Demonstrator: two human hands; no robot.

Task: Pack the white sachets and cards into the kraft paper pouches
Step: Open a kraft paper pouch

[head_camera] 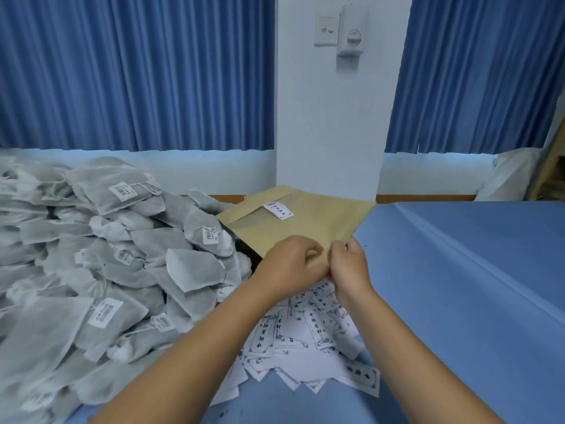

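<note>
Both hands meet at the near corner of the kraft paper pouch [293, 221]: left hand [290, 264] and right hand [348, 267] each pinch its edge, lifting it above the cards [308, 335], with the white sachets [101, 264] heaped just left of them on the blue tabletop [474, 286].

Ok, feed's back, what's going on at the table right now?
A person holds one kraft paper pouch up over the blue-covered table. The left hand and right hand both pinch its near edge, apparently working at the opening. Whether anything is inside yet cannot be told. A big heap of white sachets lies to the left, and a loose pile of printed cards lies just below the hands.
</note>
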